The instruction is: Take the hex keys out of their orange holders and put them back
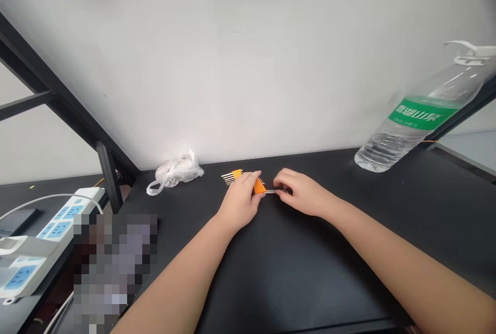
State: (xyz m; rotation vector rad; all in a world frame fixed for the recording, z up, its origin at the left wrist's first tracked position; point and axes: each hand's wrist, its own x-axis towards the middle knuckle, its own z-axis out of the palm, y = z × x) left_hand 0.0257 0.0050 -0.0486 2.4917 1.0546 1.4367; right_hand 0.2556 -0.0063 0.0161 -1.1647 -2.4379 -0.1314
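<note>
Head view: I see the orange strip (260,186) with thin sticks (228,178) on the black table (279,261), the left hand (239,201) gripping it, the right hand (300,192) pinching a rod (271,191) at its right end. Left of the strip, a plastic bag (178,169), content unclear; far right, a bottle (420,112) with clear liquid.

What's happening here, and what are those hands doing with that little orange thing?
A person is working with both hands at the black table. The left hand holds the orange piece, covering part of it. The right hand has its fingertips at a thin pale strip that reaches the orange piece's right side; exactly what it is, I can't tell. A crumpled plastic bag lies to the left, and a big bottle is on the right.
</note>
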